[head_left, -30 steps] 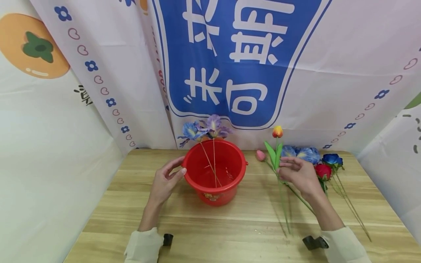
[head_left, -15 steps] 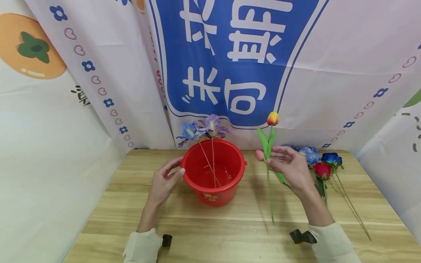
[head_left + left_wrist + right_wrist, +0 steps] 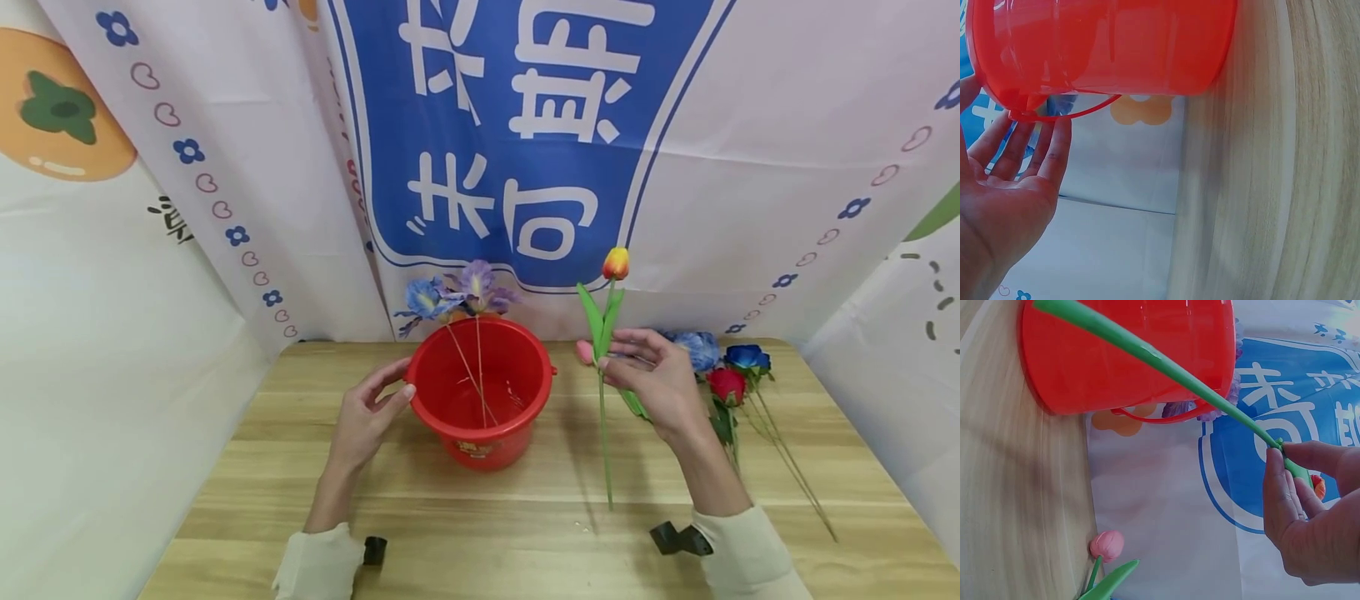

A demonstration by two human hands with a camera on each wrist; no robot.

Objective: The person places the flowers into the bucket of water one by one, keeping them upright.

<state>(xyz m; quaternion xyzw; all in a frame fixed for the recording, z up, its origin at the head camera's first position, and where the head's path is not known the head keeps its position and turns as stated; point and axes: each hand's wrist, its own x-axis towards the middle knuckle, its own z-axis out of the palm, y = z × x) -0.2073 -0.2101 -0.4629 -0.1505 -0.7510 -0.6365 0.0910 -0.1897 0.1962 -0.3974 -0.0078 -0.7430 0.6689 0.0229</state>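
Observation:
A red plastic bucket [image 3: 480, 450] stands on the wooden table, with blue and purple irises [image 3: 477, 287] leaning inside on thin stems. My left hand [image 3: 367, 417] holds its left rim, thumb on the edge and fingers by the handle's lug; the left wrist view shows these fingers [image 3: 1054, 156] nearly straight below the rim. To the bucket's right, my right hand [image 3: 656, 383] pinches an orange-yellow tulip [image 3: 616, 263] by its green stem, just below the leaves. The tulip is upright, and its stem slants across the right wrist view in front of the bucket.
A pink tulip [image 3: 585, 352] lies behind the right hand, partly hidden. Further right lie a light blue flower [image 3: 697, 350], a red rose [image 3: 727, 387] and a dark blue rose [image 3: 748, 358]. A printed cloth [image 3: 705, 217] hangs along the table's back edge.
The right hand has lifted the orange-yellow tulip from beside the other flowers and brought it left, nearer the bucket. The left hand has stayed at the rim. The head view has shifted slightly.

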